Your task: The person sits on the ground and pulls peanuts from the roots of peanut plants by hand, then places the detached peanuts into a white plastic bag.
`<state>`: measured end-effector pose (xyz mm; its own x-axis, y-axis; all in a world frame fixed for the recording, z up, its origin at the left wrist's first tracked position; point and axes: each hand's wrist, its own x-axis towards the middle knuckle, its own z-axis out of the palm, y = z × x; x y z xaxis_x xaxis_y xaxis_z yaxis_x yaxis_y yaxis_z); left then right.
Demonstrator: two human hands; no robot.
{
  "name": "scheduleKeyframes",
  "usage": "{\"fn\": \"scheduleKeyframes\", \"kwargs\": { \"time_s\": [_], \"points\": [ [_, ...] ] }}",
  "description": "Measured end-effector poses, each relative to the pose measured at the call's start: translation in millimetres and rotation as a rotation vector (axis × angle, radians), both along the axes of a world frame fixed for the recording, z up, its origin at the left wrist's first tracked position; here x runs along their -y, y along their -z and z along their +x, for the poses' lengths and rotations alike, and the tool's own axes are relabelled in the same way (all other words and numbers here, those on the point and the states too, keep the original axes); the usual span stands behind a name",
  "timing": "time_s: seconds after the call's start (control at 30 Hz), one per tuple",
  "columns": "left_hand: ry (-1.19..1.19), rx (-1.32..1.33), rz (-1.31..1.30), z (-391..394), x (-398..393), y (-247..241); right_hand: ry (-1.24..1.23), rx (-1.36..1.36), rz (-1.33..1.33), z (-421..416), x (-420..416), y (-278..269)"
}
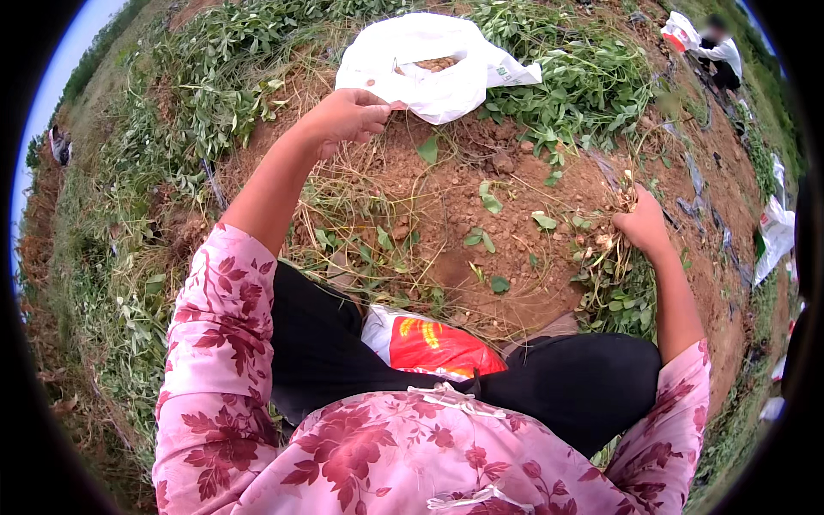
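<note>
Past my outstretched left hand (353,122) lies an open white woven sack (412,45), with peanuts (438,64) visible in its mouth. My left fingertips are at the sack's near edge, beside a small reddish bit; whether they pinch it is unclear. My right hand (644,225) grips a bunch of uprooted peanut plants (621,248) by the stems and roots. A few pale pods show among the roots, and the leaves hang down near my right knee. Between my legs is a red and white printed bag (438,341).
Reddish-brown soil (476,174) with loose leaves and dry stems lies before me. Heaped green plants (579,84) flank the white sack. Strips of plastic film (694,180) cross the ground at right. A person (721,55) crouches beside another sack (680,31); a white sack (774,235) lies far right.
</note>
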<state>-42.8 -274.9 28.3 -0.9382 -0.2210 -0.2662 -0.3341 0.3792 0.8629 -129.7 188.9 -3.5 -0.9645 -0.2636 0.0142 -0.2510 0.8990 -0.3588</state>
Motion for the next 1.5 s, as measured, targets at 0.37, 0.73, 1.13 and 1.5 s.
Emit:
{"fn": "scheduleKeyframes", "kwargs": {
  "time_s": [0.37, 0.73, 1.13, 1.5],
  "points": [
    [0.821, -0.026, 0.034, 73.9, -38.4, -47.3, -0.14, -0.15, -0.923, 25.5, -21.1, -299.6],
    [0.747, -0.175, 0.718, 92.1, -28.2, -27.8, -0.441, -0.413, -1.82, 59.7, 191.4, -308.0],
    [-0.194, -0.522, 1.757, 52.7, 84.5, 18.3, -0.211, 0.806, -1.828, 151.4, 368.6, -11.1],
    [-0.471, -0.618, 1.306, 95.7, 152.8, 12.5, 0.225, 1.051, -1.204, 146.4, 346.3, 41.1]
  ]
}}
